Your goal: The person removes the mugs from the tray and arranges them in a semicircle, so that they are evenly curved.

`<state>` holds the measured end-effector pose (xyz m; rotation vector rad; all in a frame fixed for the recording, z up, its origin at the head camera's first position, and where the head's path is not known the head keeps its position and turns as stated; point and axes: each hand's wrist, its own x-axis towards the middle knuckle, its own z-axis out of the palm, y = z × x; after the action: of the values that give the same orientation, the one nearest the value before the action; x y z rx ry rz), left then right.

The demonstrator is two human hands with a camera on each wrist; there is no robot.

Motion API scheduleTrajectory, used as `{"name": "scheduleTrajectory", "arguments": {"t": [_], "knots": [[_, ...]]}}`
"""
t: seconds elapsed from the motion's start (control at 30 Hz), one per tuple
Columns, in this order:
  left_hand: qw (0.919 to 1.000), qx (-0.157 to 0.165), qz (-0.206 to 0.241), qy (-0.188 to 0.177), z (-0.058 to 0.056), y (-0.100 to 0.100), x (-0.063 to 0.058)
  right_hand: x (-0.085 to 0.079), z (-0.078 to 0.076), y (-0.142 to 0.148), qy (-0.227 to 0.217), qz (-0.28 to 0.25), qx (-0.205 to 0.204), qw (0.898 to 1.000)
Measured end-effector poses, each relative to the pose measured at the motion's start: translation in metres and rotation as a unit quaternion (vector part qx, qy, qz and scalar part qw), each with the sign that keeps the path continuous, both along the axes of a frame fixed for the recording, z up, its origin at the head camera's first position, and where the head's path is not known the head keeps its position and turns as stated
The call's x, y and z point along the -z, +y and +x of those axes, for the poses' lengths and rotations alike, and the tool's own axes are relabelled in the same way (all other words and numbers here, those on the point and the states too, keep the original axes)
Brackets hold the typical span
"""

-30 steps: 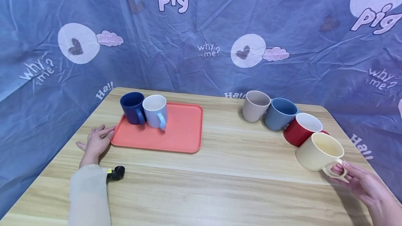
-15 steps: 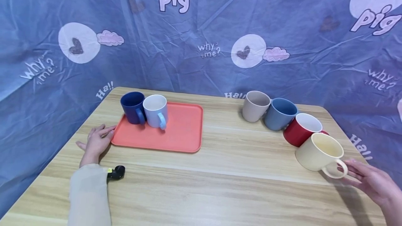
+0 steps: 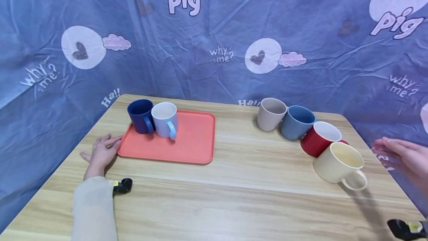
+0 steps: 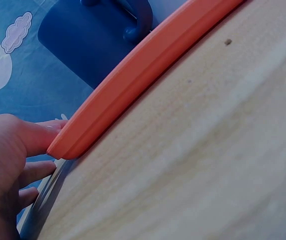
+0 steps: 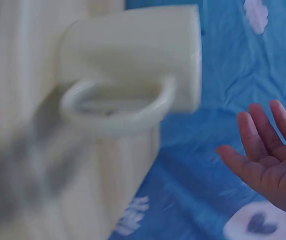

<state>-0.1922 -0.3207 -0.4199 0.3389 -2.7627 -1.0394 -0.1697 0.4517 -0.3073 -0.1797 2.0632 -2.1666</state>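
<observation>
My left hand [image 3: 103, 152] rests on the table at the left edge of a coral-red tray [image 3: 194, 137], its fingertips touching the rim. In the left wrist view the fingers lie against the tray's corner [image 4: 65, 150]. A navy mug [image 3: 139, 116] and a light blue mug [image 3: 164, 120] stand side by side on the tray. At the right, my right hand [image 3: 406, 157] is held in the air with loosely extended fingers, holding nothing. It is apart from a cream mug [image 3: 337, 164], which stands upright on the table with its handle [image 5: 117, 122] toward the hand.
Behind the cream mug, a red mug [image 3: 317, 140], a grey-blue mug [image 3: 297, 124] and a taupe mug [image 3: 271, 114] form a diagonal row. A printed blue cloth [image 3: 214, 73] hangs behind the wooden table [image 3: 234, 196]. Black wrist devices show near both arms.
The right hand has let go of the cream mug's handle and moved up and right, away from it. The mug stays in place. My left hand has not moved.
</observation>
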Motion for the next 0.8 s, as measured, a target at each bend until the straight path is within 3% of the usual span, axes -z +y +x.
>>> {"name": "scheduleTrajectory", "arguments": {"t": [0.07, 0.17, 0.23, 0.33, 0.47, 0.7, 0.8], "knots": [[1.0000, 0.000, 0.000, -0.001, 0.000, 0.000, 0.000, -0.018, -0.002, -0.022, 0.003, 0.011, 0.025, 1.000], [1.0000, 0.000, 0.000, -0.002, 0.001, 0.000, 0.001, -0.037, -0.011, -0.048, 0.014, 0.007, 0.015, 1.000], [1.0000, 0.001, 0.001, -0.003, 0.000, 0.000, 0.000, -0.047, -0.018, -0.065, 0.029, 0.046, 0.005, 0.999], [1.0000, 0.003, 0.000, -0.001, 0.000, 0.001, 0.000, -0.058, -0.031, -0.094, 0.049, 0.144, -0.005, 0.988], [1.0000, 0.003, 0.001, 0.001, -0.001, 0.001, 0.000, -0.063, -0.046, -0.135, 0.069, 0.226, -0.026, 0.971], [1.0000, 0.007, 0.000, 0.000, 0.000, 0.000, 0.000, -0.059, -0.068, -0.209, 0.051, 0.225, -0.044, 0.972], [1.0000, 0.007, 0.003, -0.002, 0.001, 0.000, 0.000, -0.054, -0.076, -0.238, 0.041, 0.246, -0.051, 0.967]]}}
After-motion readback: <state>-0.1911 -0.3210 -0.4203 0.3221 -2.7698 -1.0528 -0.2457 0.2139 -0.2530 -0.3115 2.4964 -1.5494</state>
